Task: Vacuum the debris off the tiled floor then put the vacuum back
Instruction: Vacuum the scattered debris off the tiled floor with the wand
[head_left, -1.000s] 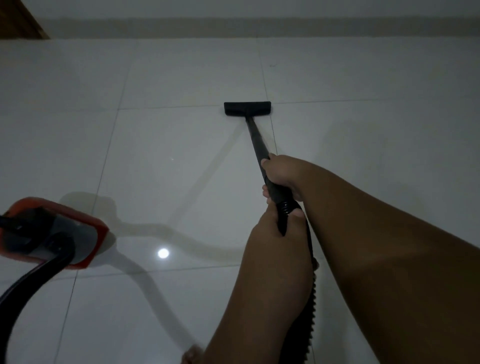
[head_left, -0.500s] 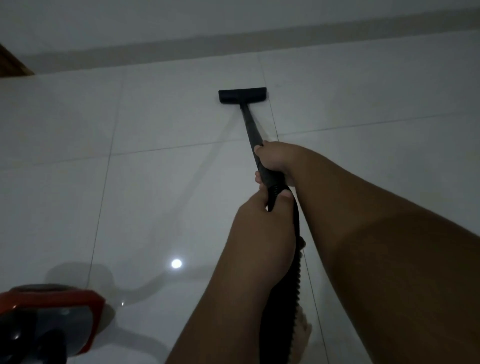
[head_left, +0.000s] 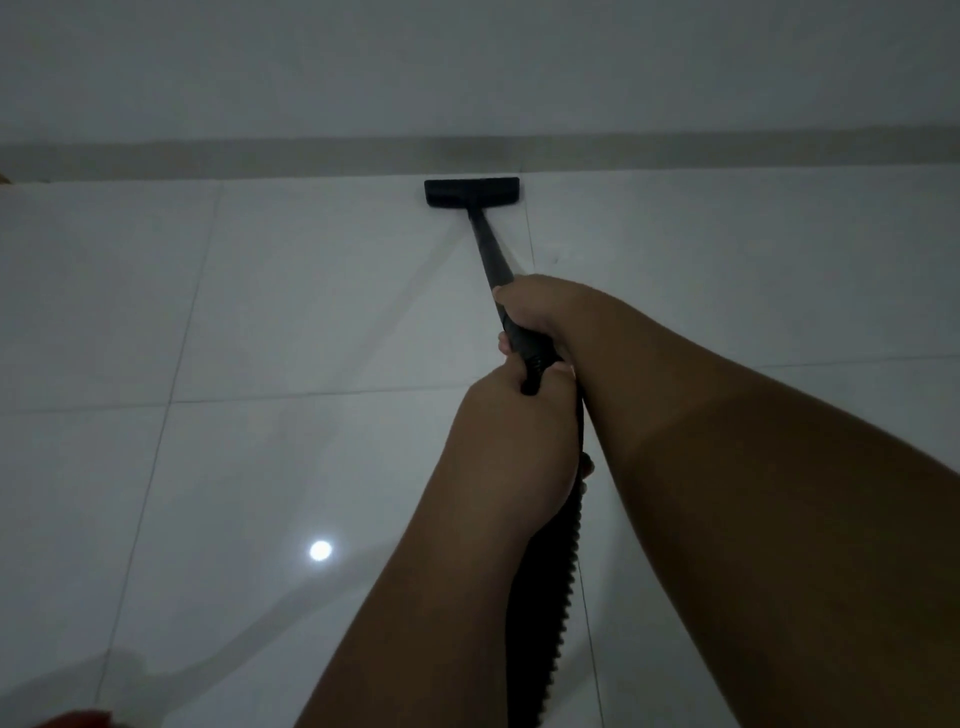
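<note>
From the head view, my right hand (head_left: 540, 312) and left hand (head_left: 511, 436) both wrap tight around the stiff, light vacuum wand (head_left: 488, 249), near its ribbed hose (head_left: 545, 597). The nozzle (head_left: 471, 192) sits far off, by the wall's skirting (head_left: 260, 156).

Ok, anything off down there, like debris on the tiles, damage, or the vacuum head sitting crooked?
Nothing stands out. The vacuum head sits square near the skirting, both hands grip the wand, and the tiles look clean apart from a light reflection; dim light could hide fine debris.
</note>
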